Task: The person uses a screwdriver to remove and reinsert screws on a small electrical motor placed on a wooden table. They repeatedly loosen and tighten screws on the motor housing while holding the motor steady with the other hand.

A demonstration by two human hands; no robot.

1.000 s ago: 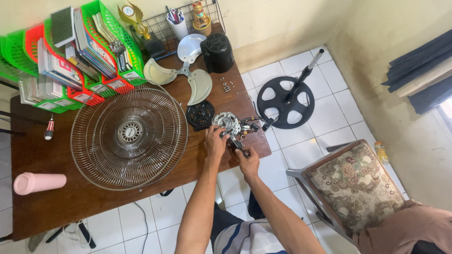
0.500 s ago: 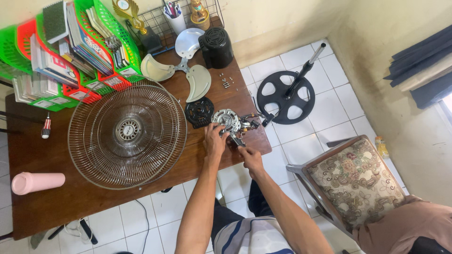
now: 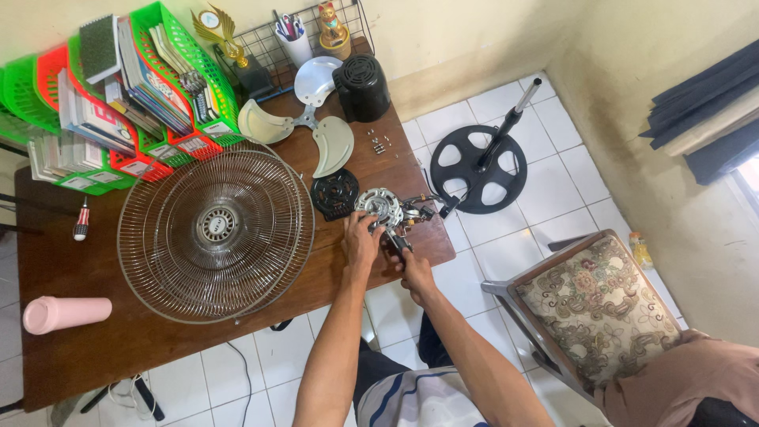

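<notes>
L hand [image 3: 362,239] + R hand [image 3: 413,267] grip fan motor [image 3: 383,208] at table [image 3: 158,340] edge.

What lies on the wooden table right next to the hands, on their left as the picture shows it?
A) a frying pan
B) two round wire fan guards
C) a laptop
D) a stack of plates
B: the round wire fan guards lie flat on the table, just beside the left hand, which works with the right hand on a metal fan motor.

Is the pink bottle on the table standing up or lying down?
Lying down: the pink bottle rests on its side near the table edge, left of the wire grille.
</notes>
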